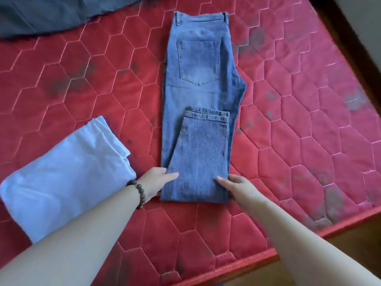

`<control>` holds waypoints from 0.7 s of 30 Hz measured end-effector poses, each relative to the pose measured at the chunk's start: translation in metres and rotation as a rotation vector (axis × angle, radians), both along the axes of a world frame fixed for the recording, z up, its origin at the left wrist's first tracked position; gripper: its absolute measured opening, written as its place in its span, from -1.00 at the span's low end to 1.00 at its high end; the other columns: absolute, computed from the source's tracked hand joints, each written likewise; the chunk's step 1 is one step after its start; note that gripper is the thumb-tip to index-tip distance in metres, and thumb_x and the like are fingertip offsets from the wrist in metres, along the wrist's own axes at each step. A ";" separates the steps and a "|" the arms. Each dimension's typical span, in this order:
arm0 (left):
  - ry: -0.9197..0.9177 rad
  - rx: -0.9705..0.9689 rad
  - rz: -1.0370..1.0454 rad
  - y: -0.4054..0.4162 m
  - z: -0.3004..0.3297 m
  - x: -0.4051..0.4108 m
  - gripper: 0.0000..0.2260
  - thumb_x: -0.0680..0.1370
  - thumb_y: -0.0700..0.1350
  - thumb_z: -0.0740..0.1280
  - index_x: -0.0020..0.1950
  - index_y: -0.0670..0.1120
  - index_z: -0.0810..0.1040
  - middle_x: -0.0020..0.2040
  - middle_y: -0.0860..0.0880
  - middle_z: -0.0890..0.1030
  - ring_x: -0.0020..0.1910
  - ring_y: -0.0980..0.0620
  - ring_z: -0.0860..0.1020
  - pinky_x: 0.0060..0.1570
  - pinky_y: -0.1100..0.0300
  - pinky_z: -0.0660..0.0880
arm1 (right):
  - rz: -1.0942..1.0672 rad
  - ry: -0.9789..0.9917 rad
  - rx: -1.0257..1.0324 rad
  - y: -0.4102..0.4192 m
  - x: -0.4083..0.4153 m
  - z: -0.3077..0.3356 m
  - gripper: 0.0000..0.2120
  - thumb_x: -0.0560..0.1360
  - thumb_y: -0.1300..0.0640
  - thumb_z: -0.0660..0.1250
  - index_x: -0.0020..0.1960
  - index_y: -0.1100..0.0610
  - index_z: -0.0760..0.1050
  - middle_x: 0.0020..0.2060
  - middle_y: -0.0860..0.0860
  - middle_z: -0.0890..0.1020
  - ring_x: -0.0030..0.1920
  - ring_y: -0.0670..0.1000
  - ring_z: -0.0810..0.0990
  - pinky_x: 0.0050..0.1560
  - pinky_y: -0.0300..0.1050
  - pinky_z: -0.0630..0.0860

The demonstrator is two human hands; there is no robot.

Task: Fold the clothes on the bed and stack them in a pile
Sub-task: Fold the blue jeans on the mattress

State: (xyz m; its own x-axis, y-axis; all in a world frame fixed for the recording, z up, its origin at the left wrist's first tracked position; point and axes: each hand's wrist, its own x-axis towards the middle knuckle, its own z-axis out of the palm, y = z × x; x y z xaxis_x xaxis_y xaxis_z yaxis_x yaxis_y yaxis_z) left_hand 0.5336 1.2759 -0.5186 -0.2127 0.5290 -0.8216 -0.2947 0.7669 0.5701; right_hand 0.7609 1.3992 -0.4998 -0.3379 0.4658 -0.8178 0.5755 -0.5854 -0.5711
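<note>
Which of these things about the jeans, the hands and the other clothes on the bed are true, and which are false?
1. The blue jeans lie with a back pocket facing up. True.
2. The jeans' leg ends are folded up over the legs. True.
3. The left hand is empty and far from the jeans. False: it holds the near fold of the jeans at its left side, with the right hand at the other side.
4. The beaded bracelet is on the right wrist. False: it is on the left wrist.
5. A folded pale blue garment lies left of the jeans on the red quilted mattress. True.
</note>
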 end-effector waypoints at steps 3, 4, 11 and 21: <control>0.119 0.011 -0.072 -0.008 -0.002 0.002 -0.55 0.46 0.11 0.35 -0.01 -0.32 0.55 -0.06 -0.22 0.62 -0.04 -0.16 0.59 0.15 -0.30 0.42 | 0.046 0.009 0.109 -0.014 0.004 -0.001 -0.86 0.56 0.13 0.33 0.01 0.19 0.59 -0.08 0.08 0.68 -0.11 0.00 0.62 -0.02 0.05 0.57; 0.167 0.031 -0.104 -0.008 -0.003 0.002 -0.55 0.48 0.11 0.33 -0.04 -0.33 0.53 -0.13 -0.18 0.58 -0.11 -0.09 0.54 0.11 -0.28 0.45 | 0.026 0.014 0.136 -0.018 0.003 -0.001 -0.86 0.58 0.16 0.30 0.03 0.21 0.58 -0.04 0.10 0.69 -0.05 0.02 0.62 0.09 0.09 0.54; 0.315 0.044 -0.217 -0.028 0.001 0.017 -0.67 0.61 0.01 0.24 -0.36 0.04 0.47 -0.46 0.14 0.41 -0.44 0.17 0.36 -0.36 0.25 0.29 | 0.129 -0.118 0.341 -0.046 0.001 -0.001 -0.85 0.59 0.20 0.26 -0.02 0.28 0.54 -0.16 0.07 0.62 -0.14 -0.02 0.51 -0.04 -0.05 0.43; -0.268 -0.236 0.046 -0.123 0.025 0.098 -0.84 0.62 -0.14 0.26 0.11 -0.14 0.59 0.08 -0.13 0.68 0.08 -0.09 0.64 0.15 -0.20 0.52 | 0.169 -0.239 -0.013 -0.127 0.084 0.012 -0.90 0.56 0.25 0.30 0.01 0.26 0.56 -0.12 0.09 0.64 -0.14 -0.01 0.55 -0.04 -0.08 0.51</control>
State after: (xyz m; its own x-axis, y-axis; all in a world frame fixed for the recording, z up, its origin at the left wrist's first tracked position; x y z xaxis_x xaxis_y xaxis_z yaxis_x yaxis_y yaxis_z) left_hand 0.6312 1.1525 -0.4935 0.0080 0.3134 -0.9496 -0.4469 0.8506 0.2769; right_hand 0.8446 1.2721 -0.4878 -0.2064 0.4083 -0.8892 0.7828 -0.4763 -0.4004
